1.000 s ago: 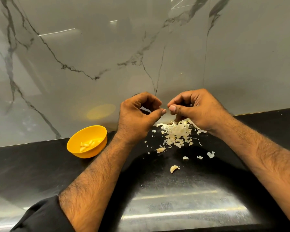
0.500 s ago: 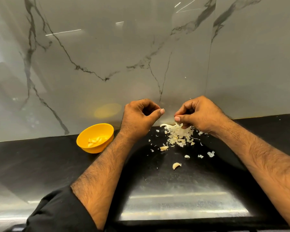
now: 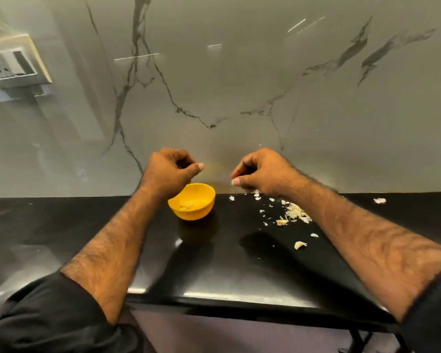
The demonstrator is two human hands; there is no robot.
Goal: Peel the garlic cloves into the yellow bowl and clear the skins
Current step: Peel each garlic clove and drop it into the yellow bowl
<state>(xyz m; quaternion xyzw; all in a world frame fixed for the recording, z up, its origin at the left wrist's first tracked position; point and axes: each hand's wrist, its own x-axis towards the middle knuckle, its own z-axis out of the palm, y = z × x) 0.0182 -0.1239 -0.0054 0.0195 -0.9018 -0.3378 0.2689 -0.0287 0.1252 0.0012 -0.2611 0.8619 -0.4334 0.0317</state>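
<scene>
Garlic cloves [image 3: 189, 205], already peeled, sit in the bottom of the yellow bowl [image 3: 192, 201], which is on the black counter [image 3: 227, 263] near the back edge, right up against the marble wall [image 3: 239, 85]. Left hand [image 3: 172, 169] hangs over the bowl's left rim w/ fingers curled in and thumb sticking out to the right; can't tell if there's a clove inside, nothing visible in it. Right hand [image 3: 262, 171] is apart from the left one, over to the right of the bowl, fingers curled, thumb and fingertips pinching a tiny white bit of skin [image 3: 232, 182]. Pile of skins [image 3: 295, 214] lies on the counter under the right forearm, w/ flakes scattered around it. One bigger piece [image 3: 300, 245] sits closer to the front, looks like a clove or husk, too small to say. Another scrap [image 3: 379, 200] is off to the far right by the wall. Wall socket [image 3: 10, 63] top left. Black sleeves [image 3: 49, 317] on both arms.
</scene>
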